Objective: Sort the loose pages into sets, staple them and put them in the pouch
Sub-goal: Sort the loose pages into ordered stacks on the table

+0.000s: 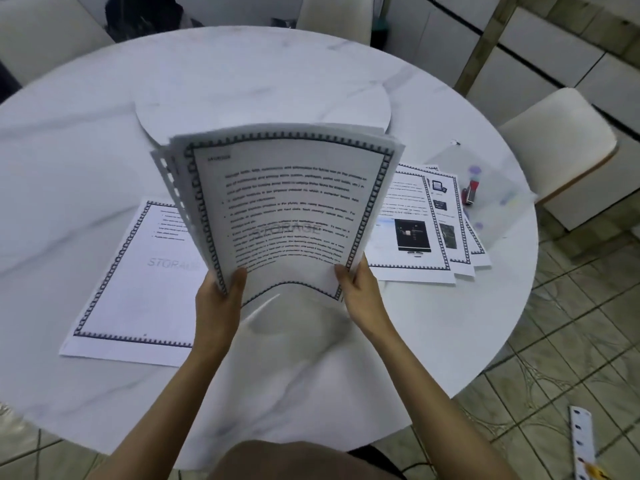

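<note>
Even cool light, motion blur throughout, wide-angle bend at edges, soft shadows.

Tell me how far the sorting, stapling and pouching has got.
Done: sorting has begun. One bordered page lies on the left and a fanned pile of picture pages on the right.
In hand: the left hand and right hand hold a thick stack upright.
Left: stapling and filing. The red stapler and clear pouch lie at the far right, and the pouch seems to hold no pages.
</note>
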A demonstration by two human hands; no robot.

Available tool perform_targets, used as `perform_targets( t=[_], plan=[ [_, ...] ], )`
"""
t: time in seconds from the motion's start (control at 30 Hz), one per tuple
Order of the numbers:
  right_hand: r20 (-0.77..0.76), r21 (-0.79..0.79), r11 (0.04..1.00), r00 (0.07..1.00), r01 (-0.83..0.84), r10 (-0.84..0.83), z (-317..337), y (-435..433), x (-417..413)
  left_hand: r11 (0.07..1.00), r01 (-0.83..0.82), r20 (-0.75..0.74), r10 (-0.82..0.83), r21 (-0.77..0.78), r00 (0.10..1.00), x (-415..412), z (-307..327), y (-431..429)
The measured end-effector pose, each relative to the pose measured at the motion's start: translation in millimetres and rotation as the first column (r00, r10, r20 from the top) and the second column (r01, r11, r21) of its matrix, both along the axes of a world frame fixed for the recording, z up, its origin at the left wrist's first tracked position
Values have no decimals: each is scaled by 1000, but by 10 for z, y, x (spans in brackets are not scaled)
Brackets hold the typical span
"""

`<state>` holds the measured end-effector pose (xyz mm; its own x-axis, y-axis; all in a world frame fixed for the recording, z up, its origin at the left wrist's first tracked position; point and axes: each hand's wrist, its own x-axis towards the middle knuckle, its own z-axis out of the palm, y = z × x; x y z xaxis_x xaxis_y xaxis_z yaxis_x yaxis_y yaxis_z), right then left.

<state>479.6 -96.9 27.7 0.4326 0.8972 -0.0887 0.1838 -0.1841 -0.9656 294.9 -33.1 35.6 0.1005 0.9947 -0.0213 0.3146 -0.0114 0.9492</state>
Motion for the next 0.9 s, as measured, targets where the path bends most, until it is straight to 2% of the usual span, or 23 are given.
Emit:
perform_targets(
  t=[0.13,0.27,0.33,0.43,0.57,0.67,0.9],
  plan=[
    [66,-62,996,996,-61,65,47,51,224,998,57,-66,-56,15,996,39,87,51],
    [85,-151,983,989,-108,122,23,103,691,995,64,-210,-47,71,977,75,139,53],
    [202,-192,981,977,-21,60,9,122,1028,996,48,-256,-28,73,966,86,150,38],
    [417,-237,949,904,205,-91,-34,107,1561,997,-17,-268,36,72,963,106,180,0],
    [559,-408,816,819,409,-130,-270,121,2073,990,-120,-246,136,80,960,152,258,-59],
    [602,-500,732,794,463,-91,-335,163,2167,977,-191,-244,209,94,947,173,298,-116],
    [714,-438,728,696,528,-74,-413,298,2144,957,-243,-308,282,158,908,178,317,-230]
  ],
)
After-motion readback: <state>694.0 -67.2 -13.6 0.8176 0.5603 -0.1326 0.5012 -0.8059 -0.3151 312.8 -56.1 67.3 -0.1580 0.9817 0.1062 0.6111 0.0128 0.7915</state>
